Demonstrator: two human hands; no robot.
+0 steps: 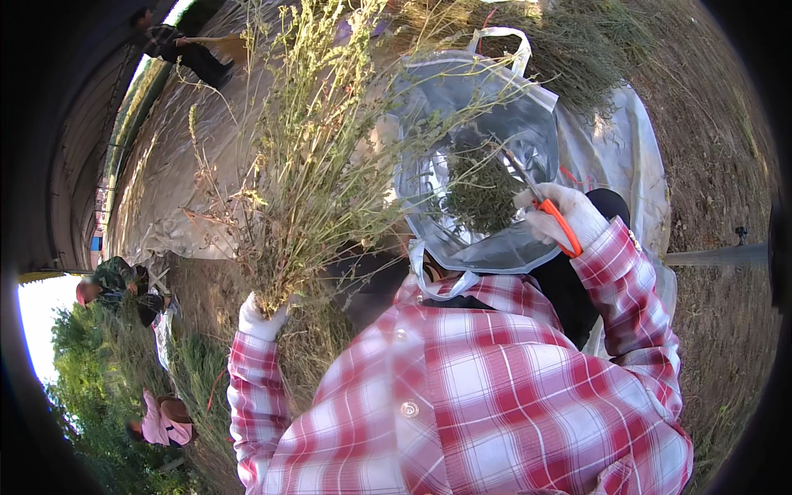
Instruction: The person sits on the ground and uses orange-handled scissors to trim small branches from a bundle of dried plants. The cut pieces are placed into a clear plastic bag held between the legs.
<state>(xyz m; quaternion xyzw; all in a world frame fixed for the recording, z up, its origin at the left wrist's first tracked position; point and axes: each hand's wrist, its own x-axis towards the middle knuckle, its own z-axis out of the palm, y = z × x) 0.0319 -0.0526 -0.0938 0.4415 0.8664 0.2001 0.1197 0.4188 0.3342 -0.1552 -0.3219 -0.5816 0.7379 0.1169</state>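
Observation:
My left hand, in a white glove, grips a large bunch of dry green-yellow plant stems by its base, and the stems fan out upward. My right hand, also in a white glove, holds scissors with orange handles over the right side of an open bag. The blades point up and left, near thin sprigs. Inside the grey plastic-lined bag, which has white strap handles, lies a heap of cut green plant tips. Whether the scissor blades are apart is hard to tell.
Piled plant stalks lie beyond the bag, on and beside pale sheeting. A person with a long tool stands at upper left. Two more people are among plants at the left. A pole shows at right.

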